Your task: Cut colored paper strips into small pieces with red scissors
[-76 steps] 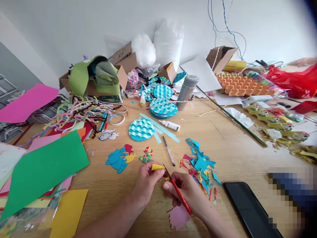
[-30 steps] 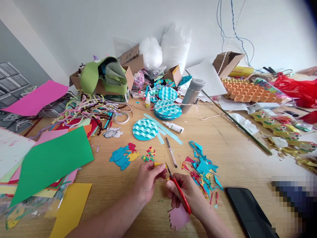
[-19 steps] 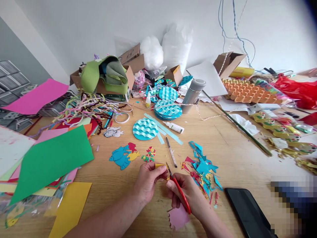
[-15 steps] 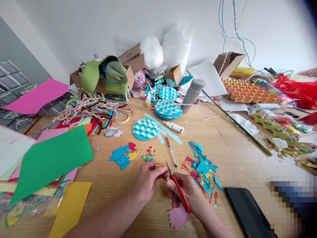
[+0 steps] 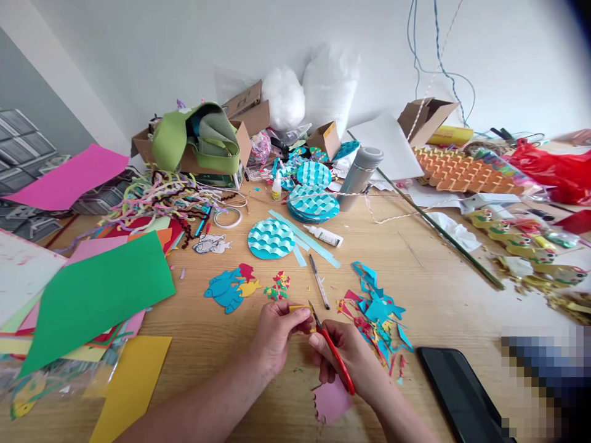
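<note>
My left hand (image 5: 279,335) pinches a small piece of yellow paper (image 5: 299,308) between thumb and fingers. Red-handled scissors (image 5: 334,354) are gripped in my right hand (image 5: 344,351), their blades pointing away from me and meeting the paper's right end. Under the right hand lies a pink paper piece (image 5: 331,401) with a scalloped edge. Beyond my left hand rest blue paper fish (image 5: 225,289), a small yellow fish (image 5: 249,288) and a pile of tiny red, yellow and green bits (image 5: 278,287). Blue, red and yellow offcuts (image 5: 381,311) are scattered to the right of the scissors.
A pen (image 5: 319,282), a white glue bottle (image 5: 324,236) and a wavy-striped blue disc (image 5: 271,239) lie ahead. Coloured paper sheets (image 5: 101,295) spread at left. A black phone (image 5: 457,391) lies at right. A grey flask (image 5: 361,178) stands further back, near a long green stick (image 5: 443,231).
Both hands, the scissors and the yellow paper stay in nearly the same position. Only a very slight shift of the whole view shows.
</note>
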`<state>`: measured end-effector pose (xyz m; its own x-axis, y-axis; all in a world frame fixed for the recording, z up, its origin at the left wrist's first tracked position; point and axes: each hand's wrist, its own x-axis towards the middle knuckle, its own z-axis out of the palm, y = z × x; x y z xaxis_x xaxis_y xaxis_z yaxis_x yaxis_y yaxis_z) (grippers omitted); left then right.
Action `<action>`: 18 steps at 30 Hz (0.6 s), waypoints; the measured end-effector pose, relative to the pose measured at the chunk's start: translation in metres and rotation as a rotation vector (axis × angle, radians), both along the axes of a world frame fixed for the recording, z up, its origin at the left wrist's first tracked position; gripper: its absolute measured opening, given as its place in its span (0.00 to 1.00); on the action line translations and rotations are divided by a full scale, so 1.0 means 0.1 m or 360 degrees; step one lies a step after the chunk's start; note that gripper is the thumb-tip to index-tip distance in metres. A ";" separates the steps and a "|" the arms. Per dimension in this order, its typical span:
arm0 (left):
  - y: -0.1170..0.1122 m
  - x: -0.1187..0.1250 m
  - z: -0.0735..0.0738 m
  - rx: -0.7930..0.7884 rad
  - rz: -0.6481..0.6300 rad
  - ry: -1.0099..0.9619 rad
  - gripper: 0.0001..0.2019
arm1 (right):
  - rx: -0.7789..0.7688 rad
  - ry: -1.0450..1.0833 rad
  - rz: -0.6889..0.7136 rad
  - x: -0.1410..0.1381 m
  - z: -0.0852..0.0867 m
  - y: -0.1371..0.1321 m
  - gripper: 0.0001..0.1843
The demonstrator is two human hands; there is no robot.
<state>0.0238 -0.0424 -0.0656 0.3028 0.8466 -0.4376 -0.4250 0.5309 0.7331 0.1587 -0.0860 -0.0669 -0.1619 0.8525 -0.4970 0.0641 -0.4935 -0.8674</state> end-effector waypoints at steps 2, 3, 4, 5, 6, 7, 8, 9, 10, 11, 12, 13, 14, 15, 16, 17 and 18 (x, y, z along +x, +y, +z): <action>0.00 0.00 0.00 -0.0010 0.0004 -0.0011 0.06 | -0.0016 -0.0002 -0.0016 0.00 0.00 0.00 0.28; -0.01 0.00 0.00 -0.0016 0.0007 -0.0012 0.06 | -0.0021 -0.0003 -0.0021 -0.01 0.00 0.00 0.27; -0.01 0.00 0.00 -0.0021 0.0007 -0.0011 0.07 | -0.0023 -0.0005 -0.0023 -0.01 0.00 -0.01 0.27; -0.01 0.00 0.00 -0.0026 0.0007 -0.0008 0.07 | -0.0022 -0.0008 -0.0024 -0.01 0.00 -0.01 0.27; -0.01 0.00 0.00 -0.0031 0.0010 -0.0005 0.07 | -0.0020 -0.0013 -0.0024 -0.01 0.00 -0.01 0.27; -0.01 0.00 0.00 -0.0034 0.0014 -0.0003 0.07 | -0.0019 -0.0018 -0.0021 -0.01 0.00 -0.01 0.27; -0.01 0.00 0.00 -0.0036 0.0017 -0.0003 0.07 | -0.0019 -0.0025 -0.0019 0.00 0.00 -0.01 0.26; -0.01 0.00 0.01 -0.0036 0.0020 -0.0007 0.08 | -0.0020 -0.0033 -0.0017 0.00 0.01 -0.01 0.26; -0.01 0.00 0.01 -0.0035 0.0023 -0.0014 0.08 | -0.0018 -0.0041 -0.0014 0.00 0.01 -0.01 0.26; -0.01 0.00 0.01 -0.0034 0.0024 -0.0022 0.08 | -0.0014 -0.0048 -0.0008 0.00 0.02 -0.01 0.26; -0.01 0.00 0.01 -0.0034 0.0020 -0.0031 0.08 | -0.0009 -0.0055 -0.0002 0.00 0.02 -0.01 0.26; -0.01 0.00 0.02 -0.0032 0.0011 -0.0039 0.08 | -0.0002 -0.0061 0.0004 0.00 0.03 0.00 0.26; -0.02 0.00 0.02 -0.0027 0.0005 -0.0044 0.08 | 0.0005 -0.0067 0.0008 0.00 0.03 0.00 0.25; -0.02 0.00 0.02 -0.0021 0.0002 -0.0041 0.08 | 0.0011 -0.0077 0.0012 0.00 0.02 0.00 0.25; -0.02 0.00 0.02 -0.0015 0.0000 -0.0034 0.08 | 0.0015 -0.0089 0.0013 0.01 0.02 0.00 0.25; -0.02 0.00 0.02 -0.0009 0.0002 -0.0023 0.08 | 0.0019 -0.0096 0.0016 0.01 0.01 0.00 0.24; -0.02 0.00 0.02 -0.0003 0.0010 -0.0008 0.07 | 0.0028 -0.0100 0.0021 0.01 0.00 0.00 0.24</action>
